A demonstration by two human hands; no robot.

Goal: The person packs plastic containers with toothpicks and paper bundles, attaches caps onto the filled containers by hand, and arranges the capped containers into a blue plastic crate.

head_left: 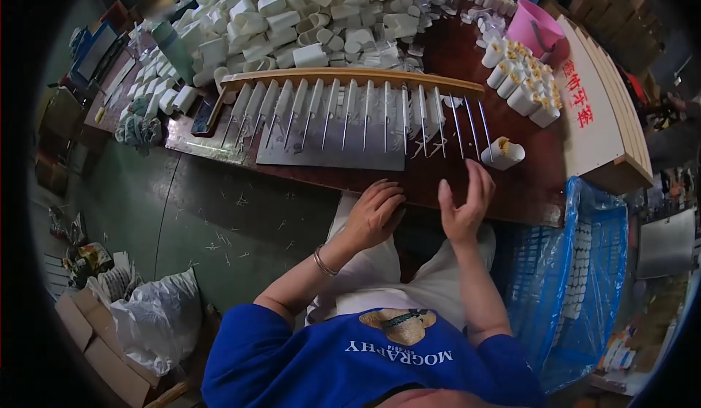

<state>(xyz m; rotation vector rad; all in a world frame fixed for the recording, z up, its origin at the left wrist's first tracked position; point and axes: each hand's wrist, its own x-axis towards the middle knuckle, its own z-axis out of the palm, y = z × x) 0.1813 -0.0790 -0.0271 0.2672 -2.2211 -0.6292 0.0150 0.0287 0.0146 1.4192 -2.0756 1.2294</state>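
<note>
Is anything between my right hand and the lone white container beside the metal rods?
Nothing visible stands between the right hand and the white container. The rightmost metal rod ends close to the container's left side.

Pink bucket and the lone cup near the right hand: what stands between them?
In the head view, a cluster of cups stands between the bucket and the lone cup, with bare table nearest the lone cup.

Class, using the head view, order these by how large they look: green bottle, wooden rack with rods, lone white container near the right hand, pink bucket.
1. Wooden rack with rods
2. Pink bucket
3. Green bottle
4. Lone white container
</note>
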